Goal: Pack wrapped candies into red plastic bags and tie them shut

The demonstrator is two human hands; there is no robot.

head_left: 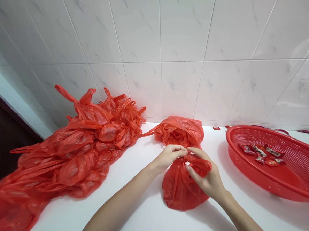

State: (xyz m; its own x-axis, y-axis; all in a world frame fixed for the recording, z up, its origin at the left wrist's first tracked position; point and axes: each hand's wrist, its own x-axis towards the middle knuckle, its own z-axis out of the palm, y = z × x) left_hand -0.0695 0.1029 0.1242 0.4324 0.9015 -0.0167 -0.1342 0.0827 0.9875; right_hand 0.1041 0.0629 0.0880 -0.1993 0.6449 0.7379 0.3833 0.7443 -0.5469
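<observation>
A filled red plastic bag (pixel 182 190) stands on the white table in front of me, its handles gathered and looped at the top. My left hand (pixel 170 156) is closed at the left of the knot, thumb and fingers pinching the plastic. My right hand (pixel 209 178) grips the handle loop from the right, with its fingers bent around the twisted plastic. A small gap shows inside the loop between the two hands. What the bag contains is hidden by the plastic.
A heap of tied red bags (pixel 84 149) fills the left side. Behind my hands lies a bundle of crumpled red bags (pixel 181 129). A red mesh basket (pixel 247 173) on the right holds several wrapped sweets (pixel 262 151). A tiled wall (pixel 179 85) borders the white table (pixel 138 212).
</observation>
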